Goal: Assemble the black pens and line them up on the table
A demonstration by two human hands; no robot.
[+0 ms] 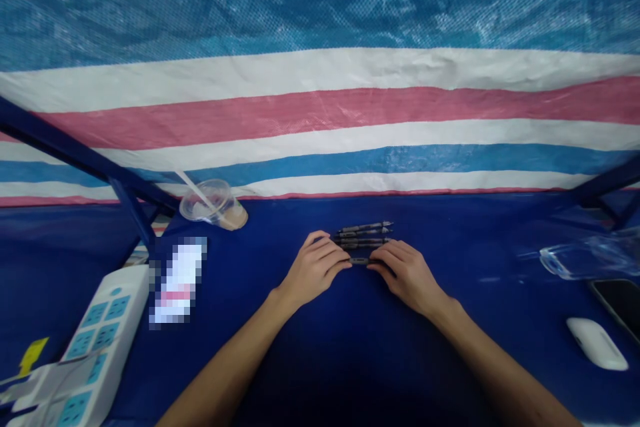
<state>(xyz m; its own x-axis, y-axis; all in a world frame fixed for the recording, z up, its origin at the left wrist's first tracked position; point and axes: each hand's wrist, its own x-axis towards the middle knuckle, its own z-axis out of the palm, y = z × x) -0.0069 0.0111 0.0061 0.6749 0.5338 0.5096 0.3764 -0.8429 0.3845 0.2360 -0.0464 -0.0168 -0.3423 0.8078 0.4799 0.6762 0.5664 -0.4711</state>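
Note:
Both hands hold one dark pen [359,261] level between them, low over the blue table. My left hand [314,267] pinches its left end with thumb and fingers. The right end is between the closed fingertips of my right hand [407,273]. Just beyond that pen, several dark pens [363,235] lie side by side on the table, pointing left to right. The fingers of both hands are close to the nearest of them and cover parts of the held pen's ends.
A clear plastic cup with a straw [215,205] is at the table's back left, near a blurred-out phone [179,283]. A white power strip [107,333] lies at left. On the right are a transparent plastic item [590,257], a white case [597,344] and a dark phone [620,303].

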